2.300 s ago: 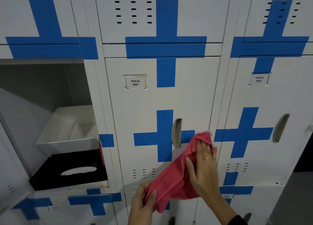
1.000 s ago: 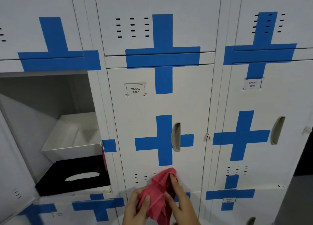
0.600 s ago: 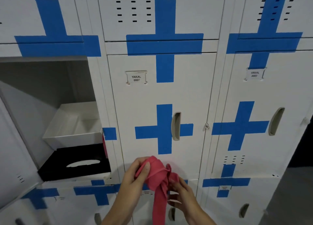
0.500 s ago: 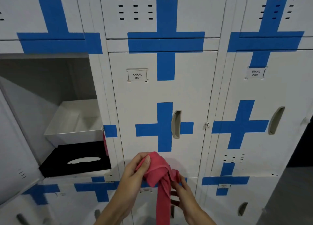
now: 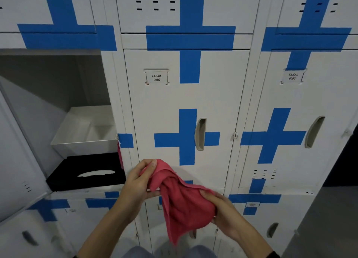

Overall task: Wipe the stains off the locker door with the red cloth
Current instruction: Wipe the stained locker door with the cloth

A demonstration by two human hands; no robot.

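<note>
Holding the red cloth (image 5: pixel 182 205) below the door handle (image 5: pixel 200 134), away from the locker door (image 5: pixel 168 100), the left hand (image 5: pixel 137 184) pinches its top and the right hand (image 5: pixel 219 209) cups its bunched side. Better to fold a flat pad before pressing. No stains are discernible; the cloth hides the lower vents.

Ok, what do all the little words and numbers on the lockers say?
"YAKAL 0007": on the name tag of the middle locker door.
"YAKAL 0003": on the right tag of the next door; a bit blurred, so the last digit is less sure.
Small labels on the bottom row: too small and blurred to read.
The red cloth shows no writing.
</note>
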